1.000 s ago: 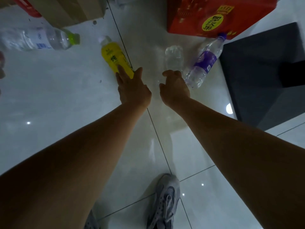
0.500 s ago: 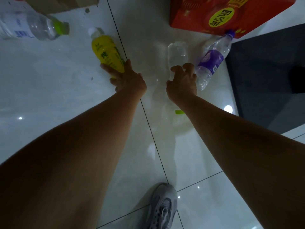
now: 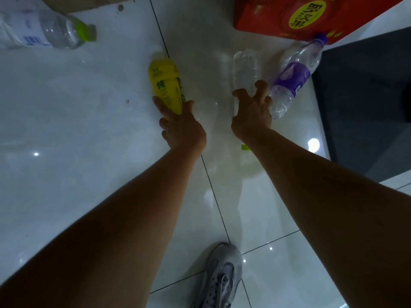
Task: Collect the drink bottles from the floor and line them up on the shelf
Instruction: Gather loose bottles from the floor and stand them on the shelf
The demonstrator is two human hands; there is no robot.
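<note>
Several drink bottles lie on the glossy white tile floor. My left hand point(image 3: 180, 125) grips the lower end of a yellow bottle point(image 3: 165, 83), thumb on its right side and fingers on its left. My right hand point(image 3: 251, 114) has its fingers curled over an unlabelled clear bottle point(image 3: 245, 67); that bottle's green cap point(image 3: 244, 147) shows below my wrist. A purple-labelled clear bottle point(image 3: 293, 78) lies just right of my right hand, touching its fingers. Another clear bottle with a green cap point(image 3: 44, 32) lies at the far left.
A red carton point(image 3: 289, 16) stands at the top right, against the purple bottle's cap. A dark low surface point(image 3: 367, 96) fills the right side. A cardboard box edge point(image 3: 89, 3) shows at the top left. My grey shoe point(image 3: 222, 278) stands near the bottom centre.
Both hands have reached forward and down. The left hand's fingers have wrapped round the yellow bottle's end. The right hand has come down onto the clear bottle and curled over it.
</note>
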